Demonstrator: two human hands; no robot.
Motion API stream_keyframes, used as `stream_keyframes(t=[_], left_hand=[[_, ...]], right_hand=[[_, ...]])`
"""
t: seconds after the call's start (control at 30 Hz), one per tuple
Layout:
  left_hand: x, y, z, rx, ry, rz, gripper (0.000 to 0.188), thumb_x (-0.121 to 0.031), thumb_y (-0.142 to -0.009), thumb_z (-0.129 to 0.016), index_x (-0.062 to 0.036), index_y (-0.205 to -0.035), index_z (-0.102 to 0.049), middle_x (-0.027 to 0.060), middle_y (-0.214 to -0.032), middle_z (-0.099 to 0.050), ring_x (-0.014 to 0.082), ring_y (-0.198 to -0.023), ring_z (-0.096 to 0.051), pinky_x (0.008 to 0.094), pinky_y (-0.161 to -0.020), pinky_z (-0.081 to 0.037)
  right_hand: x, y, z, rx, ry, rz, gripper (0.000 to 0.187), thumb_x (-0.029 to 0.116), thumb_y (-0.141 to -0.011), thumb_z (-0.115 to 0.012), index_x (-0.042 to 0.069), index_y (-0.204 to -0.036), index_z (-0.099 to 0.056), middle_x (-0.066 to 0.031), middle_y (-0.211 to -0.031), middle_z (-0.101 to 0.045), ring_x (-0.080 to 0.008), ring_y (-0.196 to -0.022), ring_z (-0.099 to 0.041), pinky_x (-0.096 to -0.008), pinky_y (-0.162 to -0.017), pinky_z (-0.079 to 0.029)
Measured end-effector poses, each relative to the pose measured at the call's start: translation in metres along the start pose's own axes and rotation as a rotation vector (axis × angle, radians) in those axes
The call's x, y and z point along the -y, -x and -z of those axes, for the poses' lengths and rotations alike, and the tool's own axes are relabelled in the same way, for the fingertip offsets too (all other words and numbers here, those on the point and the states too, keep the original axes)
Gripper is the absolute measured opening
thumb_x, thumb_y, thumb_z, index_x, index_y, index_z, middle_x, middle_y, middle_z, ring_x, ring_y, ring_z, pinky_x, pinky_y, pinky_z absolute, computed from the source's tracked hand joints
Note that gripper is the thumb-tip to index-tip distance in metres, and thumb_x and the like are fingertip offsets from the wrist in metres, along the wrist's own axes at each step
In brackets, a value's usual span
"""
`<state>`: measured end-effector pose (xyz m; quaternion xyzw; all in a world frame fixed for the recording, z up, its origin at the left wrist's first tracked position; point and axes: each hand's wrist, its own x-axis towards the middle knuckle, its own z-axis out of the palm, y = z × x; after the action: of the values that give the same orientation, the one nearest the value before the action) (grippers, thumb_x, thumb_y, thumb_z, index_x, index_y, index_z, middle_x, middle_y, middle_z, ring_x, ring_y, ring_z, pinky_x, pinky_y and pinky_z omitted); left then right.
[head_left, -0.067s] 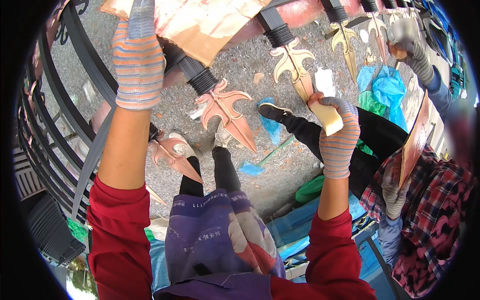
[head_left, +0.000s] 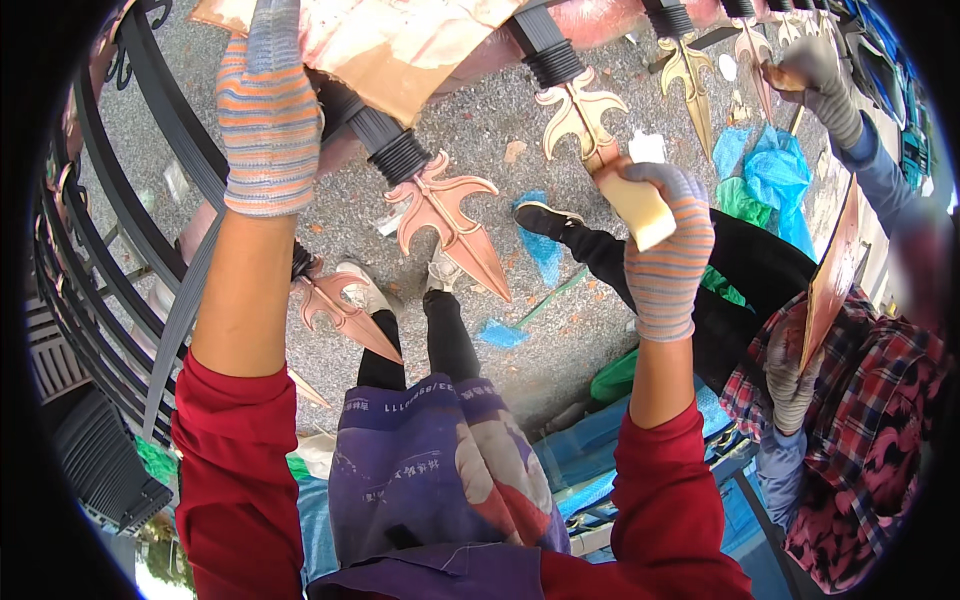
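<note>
There's the pale yellow sponge [head_left: 645, 215], out to the right of centre, its reddish-stained end up against the blade of a gold spearhead finial [head_left: 580, 115], and that blade shows copper colour right where they meet! The right hand [head_left: 678, 235], in a striped knit glove, is clamped around the sponge. Over on the left, the left hand [head_left: 268, 130], gloved to match, is closed on the edge of a copper-smeared cardboard sheet [head_left: 400, 65]. Just below the sheet, a copper-pink spearhead finial [head_left: 447, 220] points down to the right, with a smaller pink finial [head_left: 340, 308] lower left. Black metal bars [head_left: 150, 90] curve down the left side. Across to the right, a co-worker's gloved hand [head_left: 812, 75] grips a small brownish piece, near a blue plastic bag [head_left: 778, 175] on the rough grey ground [head_left: 545, 365].
</note>
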<state>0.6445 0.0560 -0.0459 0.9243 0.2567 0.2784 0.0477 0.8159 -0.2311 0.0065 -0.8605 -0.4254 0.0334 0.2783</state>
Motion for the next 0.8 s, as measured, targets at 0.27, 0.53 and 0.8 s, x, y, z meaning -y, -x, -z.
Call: stream_keyframes(t=[0.27,0.53,0.8], left_hand=[[-0.004,-0.005,0.002,0.030,0.190,0.073,0.042,0.001,-0.091,-0.056,-0.0011,-0.133,-0.050,0.0210,-0.107,-0.064,0.0350,-0.095,-0.063,0.0394,-0.085,-0.051],[0.004,0.000,-0.005,0.015,0.111,0.048,0.037,-0.001,-0.094,-0.053,-0.0008,-0.131,-0.051,0.0205,-0.106,-0.064,0.0332,-0.093,-0.064,0.0359,-0.084,-0.051],[-0.012,0.002,-0.002,0.047,0.609,0.395,0.036,-0.016,-0.099,-0.055,0.0016,-0.130,-0.050,0.0152,-0.116,-0.064,0.0223,-0.103,-0.064,0.0320,-0.089,-0.050]], right_hand=[[-0.012,0.025,0.000,0.022,0.137,-0.072,0.019,0.008,-0.071,-0.077,0.010,-0.086,-0.065,-0.0111,-0.083,-0.066,-0.0337,-0.080,-0.063,-0.0411,-0.074,-0.045],[0.013,-0.015,-0.009,0.020,0.097,0.074,0.025,-0.001,-0.070,-0.069,0.009,-0.093,-0.065,-0.0097,-0.087,-0.065,-0.0335,-0.083,-0.061,-0.0397,-0.079,-0.045],[-0.012,0.042,0.011,0.046,0.198,-0.054,0.025,0.011,-0.068,-0.079,0.011,-0.088,-0.065,-0.0082,-0.082,-0.067,-0.0315,-0.084,-0.064,-0.0402,-0.077,-0.044]])
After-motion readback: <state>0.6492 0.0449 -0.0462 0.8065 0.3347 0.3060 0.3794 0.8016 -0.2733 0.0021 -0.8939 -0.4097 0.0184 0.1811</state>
